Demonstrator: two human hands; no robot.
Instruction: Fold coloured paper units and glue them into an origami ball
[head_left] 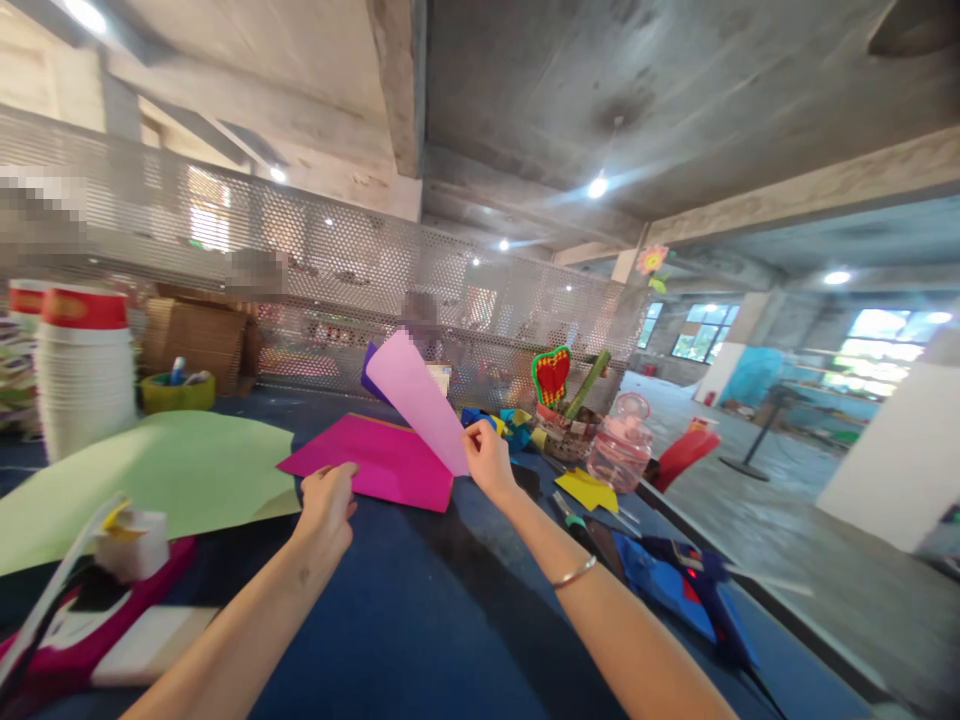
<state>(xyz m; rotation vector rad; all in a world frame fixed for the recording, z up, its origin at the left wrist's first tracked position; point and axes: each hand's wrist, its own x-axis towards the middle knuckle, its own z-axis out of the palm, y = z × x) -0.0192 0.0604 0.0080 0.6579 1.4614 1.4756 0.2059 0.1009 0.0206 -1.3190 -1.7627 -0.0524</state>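
My right hand point(491, 462) pinches the near corner of a light pink paper sheet point(417, 392), which stands up and curls away to the left. Below it lies a magenta paper sheet point(390, 460) on the dark blue table. The fingers of my left hand point(328, 500) are closed at the near left edge of the magenta sheet; they appear to grip it. A purple piece of paper point(375, 372) shows partly behind the pink sheet. To the left, a large pale green sheet point(172, 470) spreads over the table.
Stacked paper cups point(84, 370) and a yellow-green bowl point(178, 392) stand at left, behind a power strip point(105, 620). On the right are a glue gun point(709, 580), yellow paper point(587, 490), a pink clear jar point(621, 450) and a basket point(566, 432). A perforated metal screen point(337, 300) rises behind.
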